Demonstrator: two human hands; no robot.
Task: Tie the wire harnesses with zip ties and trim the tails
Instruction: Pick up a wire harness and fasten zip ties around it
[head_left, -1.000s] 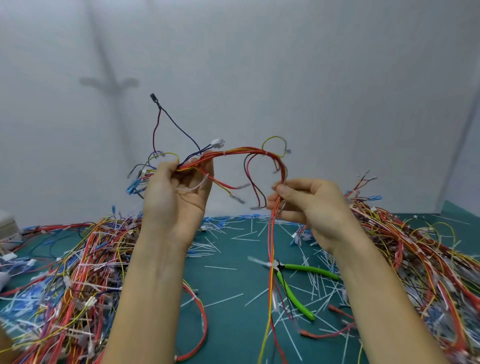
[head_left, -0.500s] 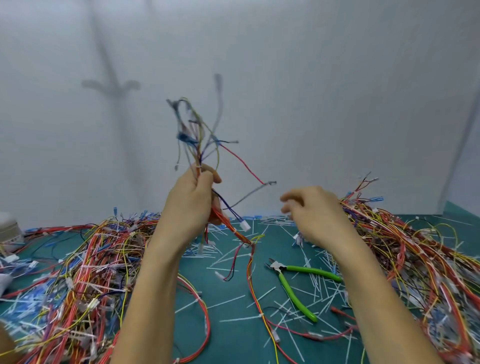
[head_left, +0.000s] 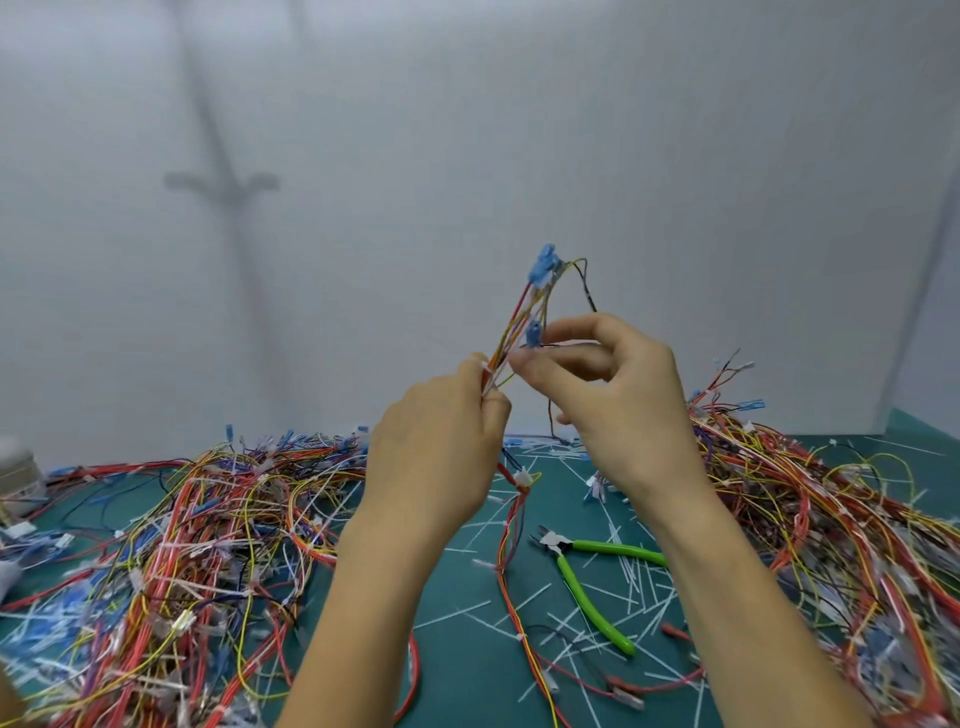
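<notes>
head view: i see the wire harness (head_left: 519, 322) raised above the table, between both my hands. it is a thin bundle of red, orange and yellow wires, nearly upright and tilted a little to the right, ending at the top in blue connectors (head_left: 543, 266). one black wire loops off the top and drops behind my right hand. below the hands the bundle hangs past a small white connector (head_left: 524, 477) and trails onto the green mat (head_left: 467, 654). my left hand (head_left: 436, 447) has its fingers curled round the bundle, fingertips pinched on it where a white strip shows; i cannot tell whether that is a zip tie. my right hand (head_left: 613, 395) pinches the wires between thumb and forefinger just above the left, its other fingers loosely curled.

a tangled left pile of harnesses (head_left: 182, 545) fills the mat on one side and a right pile (head_left: 805, 509) the other. between them runs a strip of mat strewn with white cut tails (head_left: 452, 614), where the green-handled cutters (head_left: 592, 603) lie beside my right forearm, apart from the hanging wires. a white wall (head_left: 467, 156) closes the far edge behind the hands.
</notes>
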